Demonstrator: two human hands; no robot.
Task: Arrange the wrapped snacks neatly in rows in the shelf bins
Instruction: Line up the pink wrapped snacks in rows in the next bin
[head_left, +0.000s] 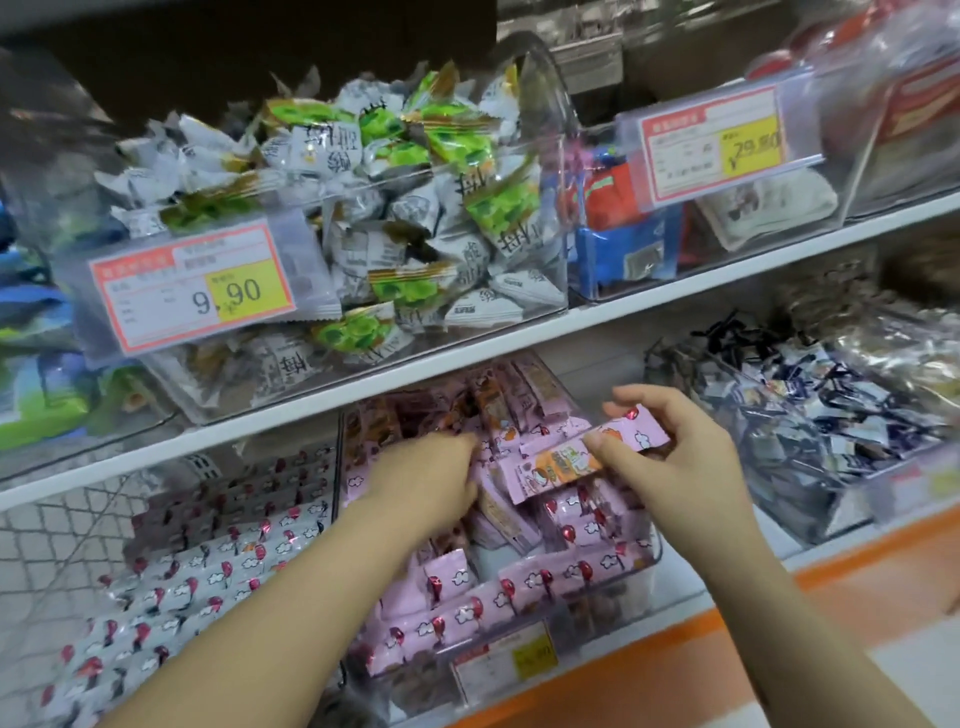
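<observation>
In a shop aisle, a person's two bare hands work in a clear bin (655, 552) of pink wrapped snack bars (524, 582) on the lower shelf, at six o'clock in the view. At eight o'clock, in the neighbouring compartment, white wrapped bars (208, 566) printed with red balloons lie side by side in slanted rows. Above them, at ten o'clock, an upper-shelf bin is heaped with white-and-green wrapped snacks (395, 171) behind a price tag (200, 291) reading 9.90. The left hand (426, 475) reaches into the pink bin from seven o'clock, its fingertips buried among the loose packets at the bin's middle; whether it has hold of any cannot be told. The pink bars lie jumbled at the back, while several at the front lie flat and parallel behind a small price label (504, 665). Just to the right, the right hand (675, 457) pinches one pink bar (556, 465) between thumb and curled fingers, holding it lengthwise and tilted above the pile at the bin's right side, its lower end toward the left hand. At one o'clock a second price tag (727, 150) appears to read 29.80, fronting a bin of blue and red packets (623, 234). At three o'clock another lower-shelf bin holds dark-blue-and-white wrapped sweets (831, 415) in a loose heap. An orange shelf edge (675, 649) runs across at five o'clock.
</observation>
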